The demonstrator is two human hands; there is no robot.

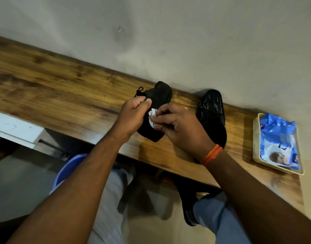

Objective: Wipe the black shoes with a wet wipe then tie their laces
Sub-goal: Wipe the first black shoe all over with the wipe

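My left hand (pixel 133 117) grips a black shoe (pixel 160 97) tipped on its side above the wooden table (pixel 63 88), its sole turned towards me and its loose laces hanging at the upper left. My right hand (pixel 179 125) pinches a crumpled white wet wipe (pixel 152 117) and holds it against the shoe's sole side. The second black shoe (pixel 212 111), glossy, lies on the table just right of my right hand, its toe pointing at the wall.
A cream tray (pixel 255 138) with a blue wet-wipe pack (pixel 277 138) sits at the table's right end. The wall runs close behind the shoes. A blue plastic stool (pixel 68 169) and my legs are below the table's front edge.
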